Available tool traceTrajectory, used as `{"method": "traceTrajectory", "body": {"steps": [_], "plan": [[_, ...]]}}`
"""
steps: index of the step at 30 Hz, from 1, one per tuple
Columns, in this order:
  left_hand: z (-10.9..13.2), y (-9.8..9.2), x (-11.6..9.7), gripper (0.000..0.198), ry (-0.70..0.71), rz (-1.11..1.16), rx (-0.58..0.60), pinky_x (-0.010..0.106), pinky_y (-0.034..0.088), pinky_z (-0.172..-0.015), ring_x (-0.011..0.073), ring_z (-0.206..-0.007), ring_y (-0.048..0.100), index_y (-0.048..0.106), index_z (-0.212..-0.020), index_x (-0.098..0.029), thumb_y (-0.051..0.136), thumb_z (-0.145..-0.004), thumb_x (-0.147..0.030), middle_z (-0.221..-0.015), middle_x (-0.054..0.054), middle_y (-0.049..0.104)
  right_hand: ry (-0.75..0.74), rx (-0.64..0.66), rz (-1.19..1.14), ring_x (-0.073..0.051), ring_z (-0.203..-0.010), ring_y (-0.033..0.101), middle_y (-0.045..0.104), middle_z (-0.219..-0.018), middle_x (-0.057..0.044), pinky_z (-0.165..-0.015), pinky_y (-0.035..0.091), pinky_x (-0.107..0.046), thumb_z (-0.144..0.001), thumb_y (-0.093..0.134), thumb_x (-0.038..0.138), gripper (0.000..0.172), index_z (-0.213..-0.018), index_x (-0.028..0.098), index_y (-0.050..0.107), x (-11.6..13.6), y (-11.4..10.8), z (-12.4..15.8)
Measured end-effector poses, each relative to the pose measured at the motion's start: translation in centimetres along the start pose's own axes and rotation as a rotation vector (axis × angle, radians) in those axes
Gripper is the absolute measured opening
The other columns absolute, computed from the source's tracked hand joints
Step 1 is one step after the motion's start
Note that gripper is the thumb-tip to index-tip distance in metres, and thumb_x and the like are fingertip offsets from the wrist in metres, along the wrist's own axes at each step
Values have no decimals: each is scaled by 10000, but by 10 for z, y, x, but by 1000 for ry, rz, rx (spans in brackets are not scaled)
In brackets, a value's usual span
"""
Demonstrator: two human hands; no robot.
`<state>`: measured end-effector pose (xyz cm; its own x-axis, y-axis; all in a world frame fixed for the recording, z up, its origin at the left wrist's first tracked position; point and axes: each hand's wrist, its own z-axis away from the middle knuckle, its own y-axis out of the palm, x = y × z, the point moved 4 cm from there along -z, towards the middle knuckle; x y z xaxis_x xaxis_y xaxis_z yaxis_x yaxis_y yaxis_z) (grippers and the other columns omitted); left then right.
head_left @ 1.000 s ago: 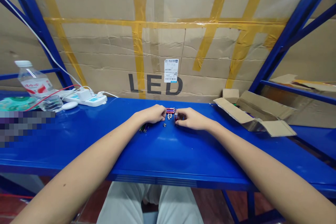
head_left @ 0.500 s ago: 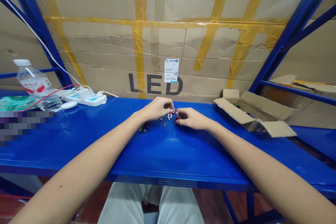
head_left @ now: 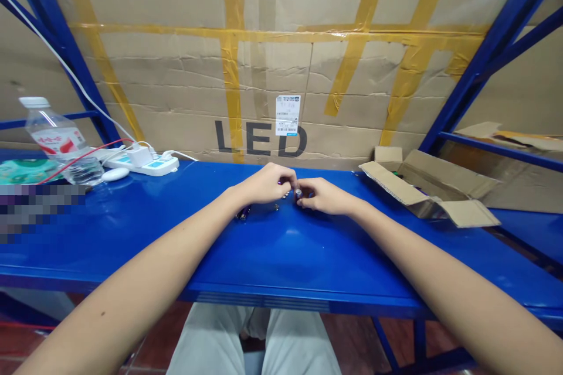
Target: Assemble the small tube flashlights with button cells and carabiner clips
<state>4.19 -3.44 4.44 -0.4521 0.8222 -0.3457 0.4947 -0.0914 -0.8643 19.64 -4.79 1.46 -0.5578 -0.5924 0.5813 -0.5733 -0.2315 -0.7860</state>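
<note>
Over the blue surface the right hand pinches a small metal piece, the left hand curls half-closed against it, its hold unclear; a fitting step seems in hand, which needs steady, fine alignment

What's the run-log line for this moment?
left hand: at small cylinder; right hand: pinching small cylinder; blue shelf: loose metal part

Bottle, power strip, open carton

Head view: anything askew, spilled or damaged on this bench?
Nothing spilled. The cardboard backing is creased and patched with yellow tape; the small box lies open, flaps splayed. A few small metal parts lie loose by the left hand and right hand.
</note>
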Motion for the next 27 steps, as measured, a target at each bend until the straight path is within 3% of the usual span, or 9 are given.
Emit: {"method": "traceTrajectory", "body": {"steps": [2,9,14,22,27], "plan": [[1,-2,5,285,-45,-56,14,265,421,-685,154,-728,614,716,-920,-174,476,-781,-109,-842,42,726,-12,20,27,-168,-775,574,659,-860,-29,-731,431,-290,-752,581,143,142,-889,161,613,0,-1,1],[5,4,11,188,-72,-290,248,281,341,-598,174,-667,574,719,-838,-195,535,-799,-195,-787,61,698,-17,48,48,-167,-799,581,671,-892,-30,-753,429,-288,-754,594,136,127,-867,160,649,1,-2,1],[5,13,13,175,-69,-334,294,281,317,-572,185,-685,575,708,-823,-195,539,-782,-170,-799,66,691,-23,48,50,-161,-775,573,665,-855,-22,-738,425,-280,-746,592,127,102,-831,160,637,1,-1,0],[6,13,11,112,-53,-283,274,268,328,-568,175,-706,592,674,-766,-200,563,-764,-180,-799,37,691,-71,37,94,-157,-763,569,664,-856,-17,-715,420,-267,-738,566,91,142,-829,168,642,-1,0,0],[3,5,2,139,-65,-49,94,259,404,-634,156,-717,606,672,-867,-185,550,-806,-211,-825,29,702,-142,-54,243,-146,-719,532,635,-822,-17,-678,393,-263,-708,520,17,233,-838,175,630,3,-6,1]]}}
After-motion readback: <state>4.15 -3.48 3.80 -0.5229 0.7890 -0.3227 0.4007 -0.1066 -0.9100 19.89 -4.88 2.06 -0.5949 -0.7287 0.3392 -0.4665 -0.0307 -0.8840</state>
